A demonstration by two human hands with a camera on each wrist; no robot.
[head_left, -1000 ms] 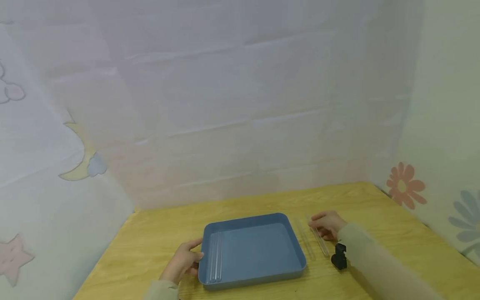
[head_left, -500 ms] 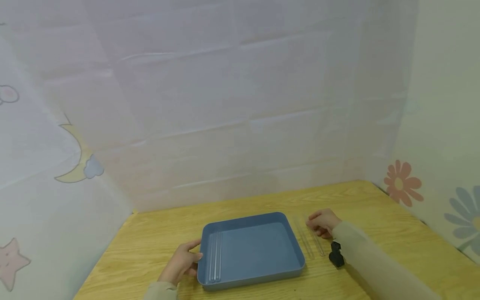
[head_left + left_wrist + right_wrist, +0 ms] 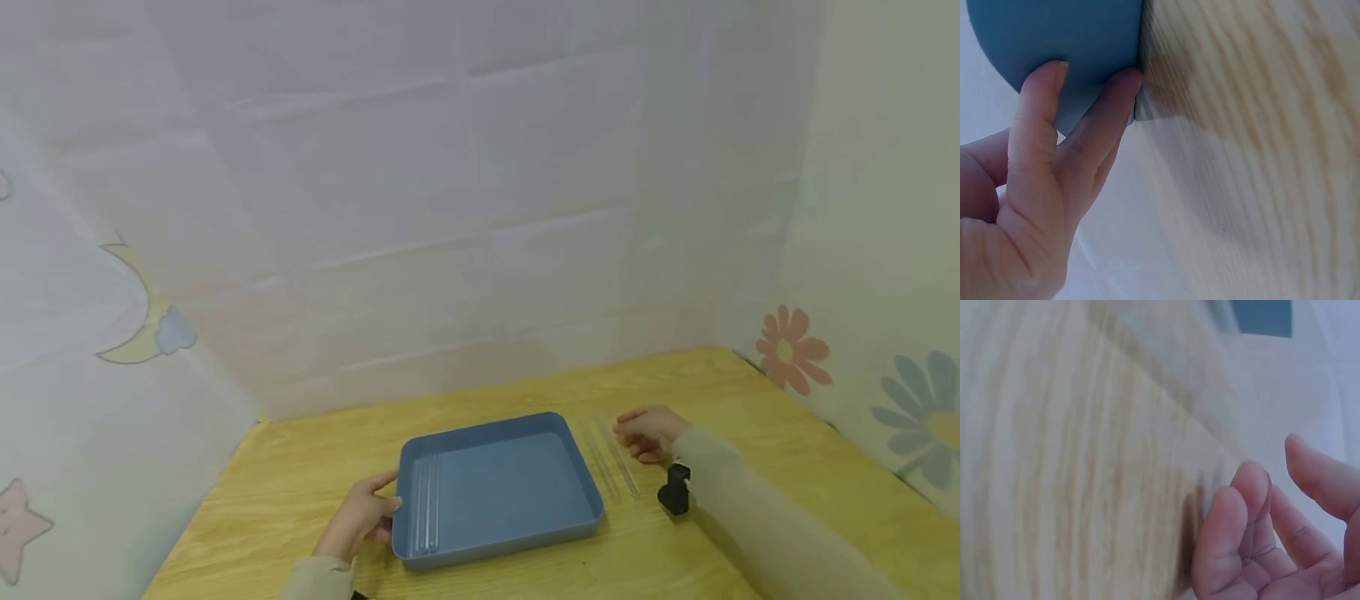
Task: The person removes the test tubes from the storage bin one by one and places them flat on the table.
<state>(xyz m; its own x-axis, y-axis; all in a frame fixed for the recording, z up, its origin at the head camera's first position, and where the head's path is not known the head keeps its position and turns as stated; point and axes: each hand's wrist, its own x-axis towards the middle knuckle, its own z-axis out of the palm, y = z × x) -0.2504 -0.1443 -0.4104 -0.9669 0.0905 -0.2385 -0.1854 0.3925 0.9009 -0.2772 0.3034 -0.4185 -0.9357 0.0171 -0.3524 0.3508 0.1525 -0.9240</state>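
Observation:
A blue rectangular tray [image 3: 510, 542] lies on the wooden table. Inside, along its left wall, several slim clear tubes [image 3: 426, 508] lie side by side. My left hand [image 3: 360, 514] touches the tray's left side; in the left wrist view its fairly straight fingers [image 3: 1038, 125] rest against the outer wall. To the right of the tray, two more clear tubes [image 3: 619, 462] lie roughly parallel on the table. My right hand [image 3: 651, 432] is just beside the outer tube, fingers loosely bent and thumb apart. The right wrist view shows nothing between its fingers [image 3: 1219, 531]; a blurred clear tube passes nearby.
The yellow wood table [image 3: 300, 467] ends at a pale cloth backdrop [image 3: 450, 250], with patterned side walls left and right. A black wrist device [image 3: 675, 492] hangs below the right sleeve [image 3: 765, 508].
My right hand has let go of the outer clear tube, which now lies on the table nearer the other one. The left hand stays at the tray. The head view has shifted slightly.

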